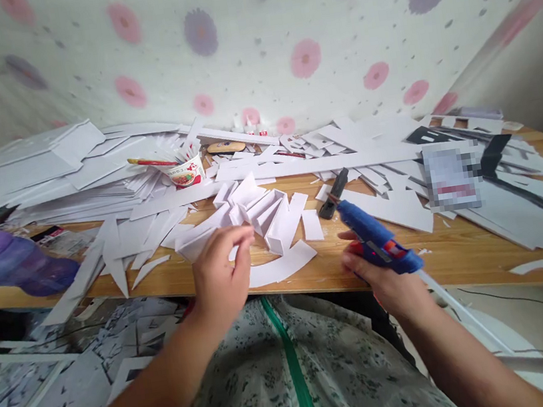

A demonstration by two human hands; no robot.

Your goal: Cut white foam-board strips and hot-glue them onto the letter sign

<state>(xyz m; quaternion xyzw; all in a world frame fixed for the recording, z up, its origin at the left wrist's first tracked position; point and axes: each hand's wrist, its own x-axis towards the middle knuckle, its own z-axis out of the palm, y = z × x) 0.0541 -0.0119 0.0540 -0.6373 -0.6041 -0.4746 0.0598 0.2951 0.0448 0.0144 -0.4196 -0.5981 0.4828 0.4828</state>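
My right hand (377, 276) is wrapped round a blue hot glue gun (374, 236), its nozzle pointing up and left and a long clear glue stick (461, 308) sticking out of its rear. Near the table's front edge, my left hand (223, 271) is closed, thumb and fingertips together; whatever they may pinch is hidden. Just beyond it stands a folded, zigzag-like piece of white foam board (267, 214) with upright walls. A curved white strip (285, 263) lies to the right of that hand. Under the nozzle tip rests a black utility knife (335, 193).
White board offcuts (393, 206) cover much of the wooden table (459, 241). Stacked sheets (94, 201) and a paper cup (187, 171) with strips stand at the back left, a purple bottle (11, 260) at the far left. Black angled pieces (498, 161) lie right.
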